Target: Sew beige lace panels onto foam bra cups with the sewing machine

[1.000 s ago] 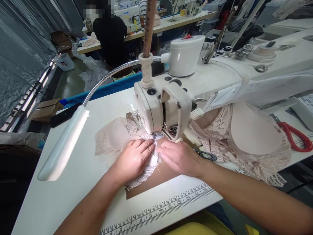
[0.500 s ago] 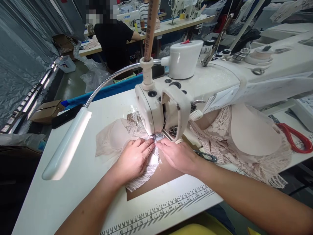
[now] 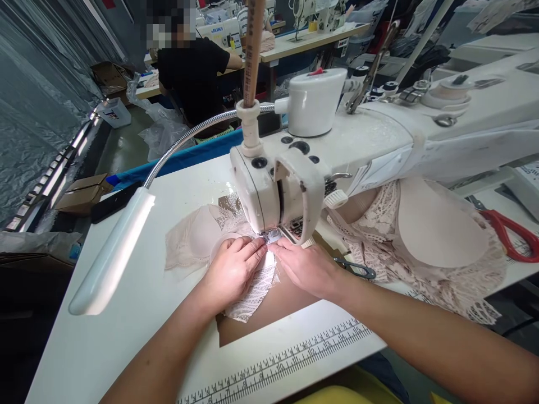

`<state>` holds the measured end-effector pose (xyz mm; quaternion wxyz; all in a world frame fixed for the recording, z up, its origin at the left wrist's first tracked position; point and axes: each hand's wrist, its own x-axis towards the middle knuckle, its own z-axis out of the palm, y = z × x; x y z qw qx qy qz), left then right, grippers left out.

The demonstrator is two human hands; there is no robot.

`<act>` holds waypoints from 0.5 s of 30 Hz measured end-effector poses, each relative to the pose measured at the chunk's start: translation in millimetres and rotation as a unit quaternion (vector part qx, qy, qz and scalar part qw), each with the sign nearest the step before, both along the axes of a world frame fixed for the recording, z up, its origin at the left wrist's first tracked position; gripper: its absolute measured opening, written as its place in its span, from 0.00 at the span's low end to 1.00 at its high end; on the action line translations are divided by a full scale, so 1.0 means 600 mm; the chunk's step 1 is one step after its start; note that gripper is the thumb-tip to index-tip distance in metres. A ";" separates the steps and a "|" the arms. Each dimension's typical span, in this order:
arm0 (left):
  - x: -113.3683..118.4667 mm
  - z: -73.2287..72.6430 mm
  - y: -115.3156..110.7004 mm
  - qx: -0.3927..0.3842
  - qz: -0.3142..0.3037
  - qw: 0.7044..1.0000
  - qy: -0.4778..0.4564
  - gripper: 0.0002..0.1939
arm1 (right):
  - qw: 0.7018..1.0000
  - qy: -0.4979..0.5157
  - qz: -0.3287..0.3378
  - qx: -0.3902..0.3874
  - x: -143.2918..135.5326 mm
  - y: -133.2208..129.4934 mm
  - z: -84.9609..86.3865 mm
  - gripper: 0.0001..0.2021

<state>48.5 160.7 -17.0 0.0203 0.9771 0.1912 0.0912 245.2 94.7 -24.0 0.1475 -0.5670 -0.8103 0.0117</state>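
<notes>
Pale pink lace bra piece [image 3: 252,297] lies under the needle end of a white sewing machine [image 3: 259,193], its moulded cup [image 3: 205,233] spread out to the left. My left hand [image 3: 236,269] arches over the lace, fingers together and pressing on it, fingertips close to the presser foot [image 3: 273,235]; its thumb is hidden. On the right side of the foot, my right hand [image 3: 305,269] has its fingers closed at the lace edge, thumb mostly out of sight. Beneath the lace is a brown plate [image 3: 286,306] set in the white table [image 3: 168,314].
A lit lamp [image 3: 112,252] on a bendy neck stands to the left. Right of the machine are another lace bra [image 3: 442,230], red-handled scissors [image 3: 511,235] and small thread snips [image 3: 357,268]. A printed ruler [image 3: 290,365] runs along the front edge. A person [image 3: 189,78] sits beyond.
The lace has shifted forward towards the machine, and its lower end has swung slightly right. The white patch beside my left hand shows less. Both hands keep nearly the same place.
</notes>
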 end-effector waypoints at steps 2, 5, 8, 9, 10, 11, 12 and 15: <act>0.000 -0.001 0.003 0.002 0.004 1.000 -0.002 0.19 | 1.000 0.008 -0.004 -0.004 0.001 -0.001 0.002 0.12; 0.000 -0.004 0.009 0.009 0.003 1.000 -0.008 0.18 | 1.000 0.025 0.002 -0.009 0.003 -0.002 0.007 0.13; -0.002 -0.004 0.014 0.008 -0.002 1.000 -0.020 0.18 | 0.999 0.034 0.015 -0.018 0.006 -0.003 0.012 0.12; -0.003 -0.004 0.015 0.003 0.000 1.000 -0.022 0.18 | 0.999 0.036 0.017 -0.022 0.007 -0.002 0.012 0.12; -0.004 -0.003 0.016 -0.006 0.003 1.000 -0.023 0.18 | 0.999 0.038 0.019 -0.024 0.008 -0.002 0.012 0.12; -0.005 -0.002 0.017 -0.016 0.007 1.000 -0.024 0.19 | 0.999 0.041 0.022 -0.025 0.008 -0.002 0.012 0.12; -0.006 -0.001 0.017 -0.026 0.011 0.999 -0.024 0.19 | 0.998 0.044 0.026 -0.025 0.009 -0.002 0.011 0.12; -0.007 0.002 0.017 -0.040 0.015 0.999 -0.030 0.18 | 0.998 0.046 0.037 -0.024 0.009 -0.002 0.007 0.13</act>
